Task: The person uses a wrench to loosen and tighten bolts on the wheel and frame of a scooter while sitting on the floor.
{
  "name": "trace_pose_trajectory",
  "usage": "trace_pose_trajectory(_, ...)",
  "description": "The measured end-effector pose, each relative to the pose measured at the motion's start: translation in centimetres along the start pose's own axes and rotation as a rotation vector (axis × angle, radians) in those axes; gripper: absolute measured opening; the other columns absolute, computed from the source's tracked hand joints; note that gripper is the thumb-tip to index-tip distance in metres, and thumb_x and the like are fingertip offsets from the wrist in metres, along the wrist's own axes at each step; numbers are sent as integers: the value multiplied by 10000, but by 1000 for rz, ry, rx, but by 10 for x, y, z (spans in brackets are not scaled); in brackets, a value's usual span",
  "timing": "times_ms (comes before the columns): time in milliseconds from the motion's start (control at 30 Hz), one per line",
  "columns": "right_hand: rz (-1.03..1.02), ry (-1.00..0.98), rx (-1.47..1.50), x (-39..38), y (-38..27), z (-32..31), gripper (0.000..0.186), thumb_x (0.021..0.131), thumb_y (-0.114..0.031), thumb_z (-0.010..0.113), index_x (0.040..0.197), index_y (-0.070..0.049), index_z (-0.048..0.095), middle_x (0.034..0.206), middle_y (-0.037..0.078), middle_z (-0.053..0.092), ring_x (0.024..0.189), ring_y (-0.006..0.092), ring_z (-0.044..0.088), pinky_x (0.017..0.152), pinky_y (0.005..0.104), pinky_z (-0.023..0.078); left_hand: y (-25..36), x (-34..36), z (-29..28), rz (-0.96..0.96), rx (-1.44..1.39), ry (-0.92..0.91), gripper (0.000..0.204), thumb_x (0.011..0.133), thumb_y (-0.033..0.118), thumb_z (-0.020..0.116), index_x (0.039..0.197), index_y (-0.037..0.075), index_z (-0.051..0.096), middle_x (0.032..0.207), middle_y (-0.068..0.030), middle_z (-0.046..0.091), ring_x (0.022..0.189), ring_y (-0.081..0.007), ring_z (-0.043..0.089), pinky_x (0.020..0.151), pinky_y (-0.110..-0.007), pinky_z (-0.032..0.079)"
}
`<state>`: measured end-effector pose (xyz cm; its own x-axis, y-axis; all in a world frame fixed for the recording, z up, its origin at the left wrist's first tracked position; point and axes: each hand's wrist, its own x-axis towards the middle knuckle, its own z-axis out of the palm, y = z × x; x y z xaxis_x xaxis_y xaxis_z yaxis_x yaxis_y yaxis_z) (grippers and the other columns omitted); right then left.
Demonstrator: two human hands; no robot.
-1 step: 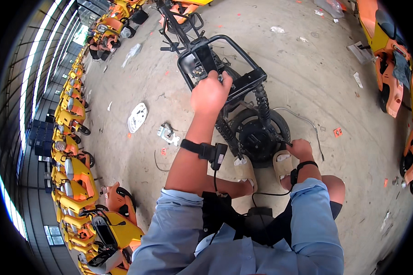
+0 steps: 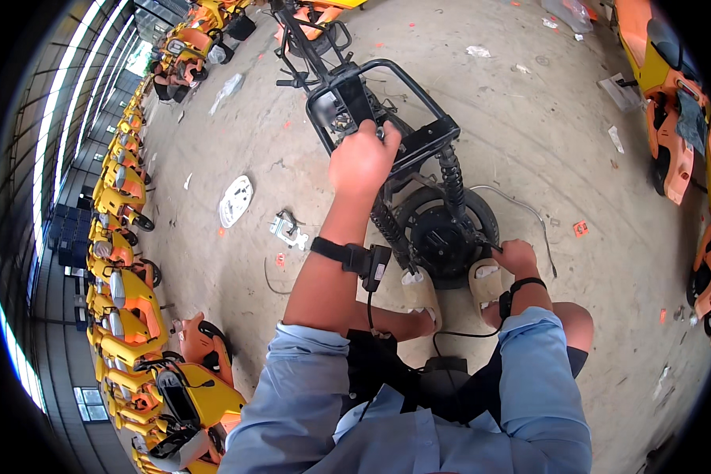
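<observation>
Scooter frame (image 2: 387, 103) looks unmoved since the earlier picture; my left hand (image 2: 363, 162) still grips its bar, right hand (image 2: 517, 257) fingers closed at the wheel hub (image 2: 442, 237).

Bright daylight from the left-hand windows (image 2: 24, 197); sharp centre, strong fisheye bending, dark rim.

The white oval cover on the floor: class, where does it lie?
In the head view, the white oval cover lies on the concrete floor at the person's left, beside a small metal bracket.
</observation>
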<state>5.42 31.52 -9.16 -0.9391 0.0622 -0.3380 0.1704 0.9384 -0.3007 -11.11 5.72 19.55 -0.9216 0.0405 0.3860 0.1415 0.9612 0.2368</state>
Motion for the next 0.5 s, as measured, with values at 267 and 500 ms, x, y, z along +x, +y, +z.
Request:
trace_pose_trajectory(267, -55, 82, -37, -5, 6, 17, 422, 866, -471, 595, 808, -70, 715, 801, 184, 697, 796, 387, 669, 730, 500, 535, 6, 2, -6, -23, 13, -101, 440, 908, 435, 517, 839, 32, 679, 760, -243, 692, 746, -411, 698, 689, -500, 571)
trace_pose_trajectory(500, 3, 78, 200, 1, 12, 63, 415, 935, -434, 541, 871, -50, 684, 868, 229, 682, 847, 447, 638, 765, 537, 509, -2, 6, 4, -28, 38, -91, 504, 922, 466, 464, 914, 19, 698, 850, -256, 704, 832, -418, 702, 786, -497, 565)
